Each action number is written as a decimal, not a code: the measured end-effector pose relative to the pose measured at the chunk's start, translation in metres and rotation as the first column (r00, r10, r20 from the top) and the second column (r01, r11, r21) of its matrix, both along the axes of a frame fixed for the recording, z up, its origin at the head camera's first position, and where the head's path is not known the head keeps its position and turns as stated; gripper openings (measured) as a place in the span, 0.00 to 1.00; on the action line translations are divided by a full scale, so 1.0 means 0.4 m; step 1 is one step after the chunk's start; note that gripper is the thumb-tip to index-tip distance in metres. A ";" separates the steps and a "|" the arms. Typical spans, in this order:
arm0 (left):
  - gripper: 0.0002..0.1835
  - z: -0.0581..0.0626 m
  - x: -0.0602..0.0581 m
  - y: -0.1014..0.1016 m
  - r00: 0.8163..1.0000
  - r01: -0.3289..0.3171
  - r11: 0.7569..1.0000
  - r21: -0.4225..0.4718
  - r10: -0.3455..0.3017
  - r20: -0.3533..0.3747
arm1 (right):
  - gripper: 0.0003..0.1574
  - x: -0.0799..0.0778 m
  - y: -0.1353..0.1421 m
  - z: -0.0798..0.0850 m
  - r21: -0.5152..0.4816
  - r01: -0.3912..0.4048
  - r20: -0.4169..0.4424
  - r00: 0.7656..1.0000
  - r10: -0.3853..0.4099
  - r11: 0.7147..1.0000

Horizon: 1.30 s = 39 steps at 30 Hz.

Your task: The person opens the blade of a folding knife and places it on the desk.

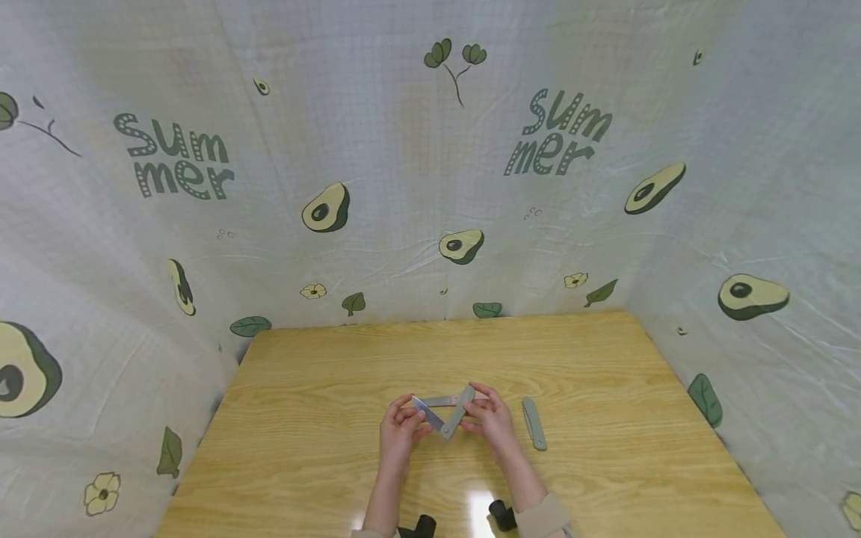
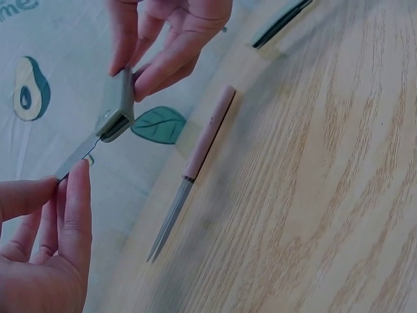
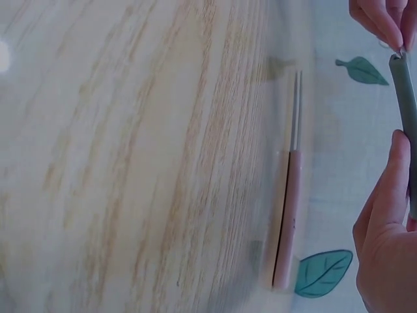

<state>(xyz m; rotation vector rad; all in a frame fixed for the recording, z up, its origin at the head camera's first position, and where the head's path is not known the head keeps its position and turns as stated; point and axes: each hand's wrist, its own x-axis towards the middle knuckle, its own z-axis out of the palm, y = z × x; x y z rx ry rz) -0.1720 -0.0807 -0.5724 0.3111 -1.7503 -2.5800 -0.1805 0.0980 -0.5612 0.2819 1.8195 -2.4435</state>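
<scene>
A folding knife with a grey-green handle (image 1: 460, 412) is held partly unfolded above the table, its blade (image 1: 428, 414) and handle forming a V in the head view. My left hand (image 1: 398, 435) pinches the blade between thumb and fingers. The handle is gripped by my right hand (image 1: 495, 423), thumb on the near side. Beyond them on the table lies a pink-handled tool (image 2: 212, 130) with a slim metal end that looks like a blade. Right of my right hand rests a second grey-green folding knife (image 1: 534, 424), folded.
The wood-grain table (image 1: 303, 448) runs back to a light cloth (image 1: 390, 149) printed with avocados and leaves, which hangs behind and at both sides. Black pieces (image 1: 424, 526) sit beside my wrists at the bottom edge.
</scene>
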 end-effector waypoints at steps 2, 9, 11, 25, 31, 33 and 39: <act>0.27 0.000 0.000 0.001 1.000 -0.006 1.000 -0.003 0.006 -0.007 | 0.33 0.003 0.000 0.002 -0.007 0.008 -0.011 1.000 -0.008 1.000; 0.27 -0.006 0.004 0.010 0.999 -0.022 1.000 -0.011 0.022 -0.032 | 0.32 0.005 0.007 -0.004 -0.009 0.021 -0.020 1.000 -0.021 1.000; 0.27 -0.007 0.003 0.013 0.999 -0.031 0.999 -0.008 0.030 -0.031 | 0.31 0.005 0.009 -0.007 -0.013 0.026 -0.019 0.999 -0.026 1.000; 0.26 -0.007 0.003 0.027 0.991 -0.132 0.991 0.004 0.133 -0.013 | 0.31 0.010 0.012 -0.009 -0.047 0.053 0.011 0.999 -0.052 0.998; 0.25 -0.006 0.005 0.026 0.988 -0.152 0.988 0.015 0.153 -0.020 | 0.29 0.016 0.007 -0.008 -0.069 0.062 0.007 0.998 -0.061 0.996; 0.25 -0.008 0.003 0.028 0.987 -0.158 0.987 0.032 0.159 -0.022 | 0.29 0.017 0.007 -0.010 -0.080 0.070 0.005 0.998 -0.070 0.994; 0.25 -0.013 0.002 0.040 0.983 -0.174 0.982 0.072 0.178 -0.052 | 0.29 0.021 0.011 -0.013 -0.113 0.107 0.009 0.994 -0.107 0.988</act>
